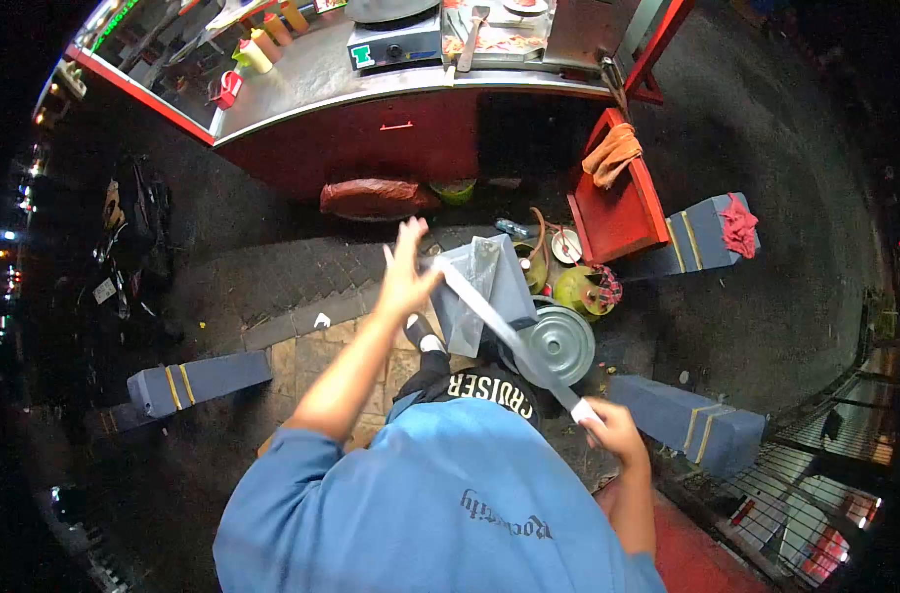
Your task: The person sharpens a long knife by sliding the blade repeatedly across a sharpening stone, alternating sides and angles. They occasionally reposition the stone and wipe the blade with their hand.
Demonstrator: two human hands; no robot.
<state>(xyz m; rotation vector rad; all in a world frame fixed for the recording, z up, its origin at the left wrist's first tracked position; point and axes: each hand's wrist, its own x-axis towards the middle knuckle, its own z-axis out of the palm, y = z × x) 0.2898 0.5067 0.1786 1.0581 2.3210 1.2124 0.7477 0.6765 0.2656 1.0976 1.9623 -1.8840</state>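
Dark night-time paving (227, 277) fronted a red food stall (321, 138). One long white strip (486, 311), slightly blurred, slanted through mid-air between the person's hands, above a grey box (452, 321) and a round lid (565, 341). The right hand (613, 432) gripped its lower end; the left hand (407, 279), fingers spread, was at its upper end, its hold unclear. Beyond, a stove (395, 47) sat at the steel worktop's (311, 74) near edge, squeeze bottles (262, 51) toward its left edge.
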